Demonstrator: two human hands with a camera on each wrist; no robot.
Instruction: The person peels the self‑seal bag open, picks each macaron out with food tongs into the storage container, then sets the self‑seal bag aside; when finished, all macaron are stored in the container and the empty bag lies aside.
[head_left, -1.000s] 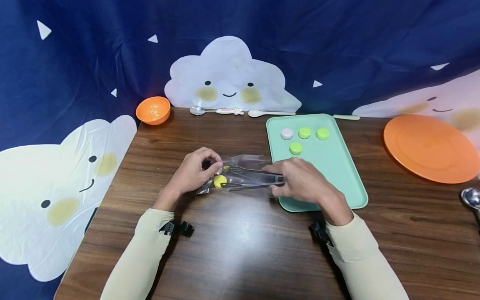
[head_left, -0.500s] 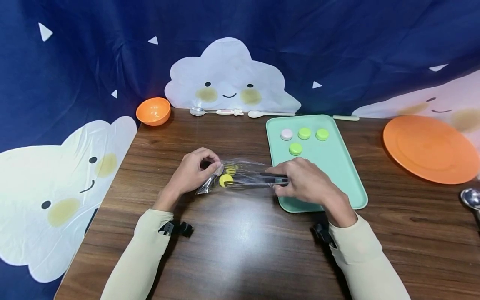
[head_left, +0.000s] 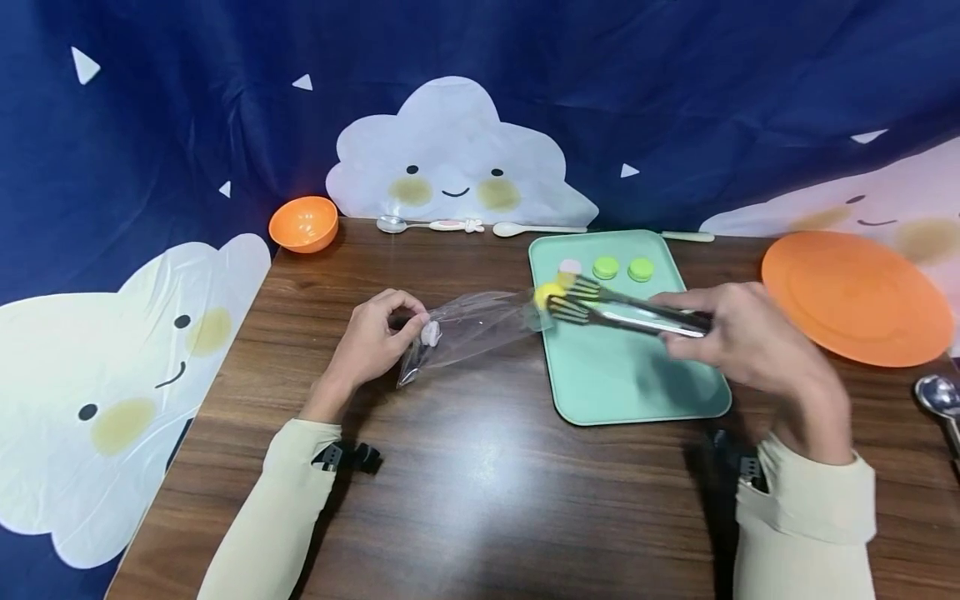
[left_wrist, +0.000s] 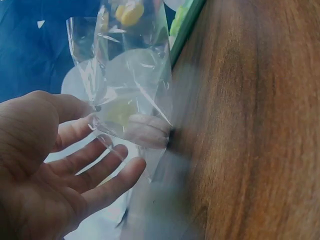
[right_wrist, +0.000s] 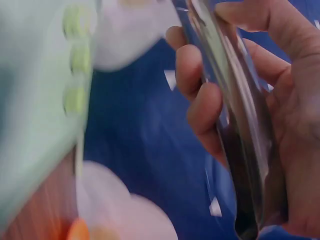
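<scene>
Yellow macaron (head_left: 547, 293) is now coming out of the clear bag (head_left: 468, 332), clamped in the metal tongs (head_left: 626, 312); half a second ago it was lying deep inside. It is hanging over the near left edge of the green tray (head_left: 637, 375), beside the white and two green ones. One extraction looks nearly done. Right hand (head_left: 738, 342) is gripping the tongs, fingers curled tight round them. Left hand (head_left: 371, 340) is pinching the bag's closed end, one pale macaron (head_left: 431, 333) remaining inside.
</scene>
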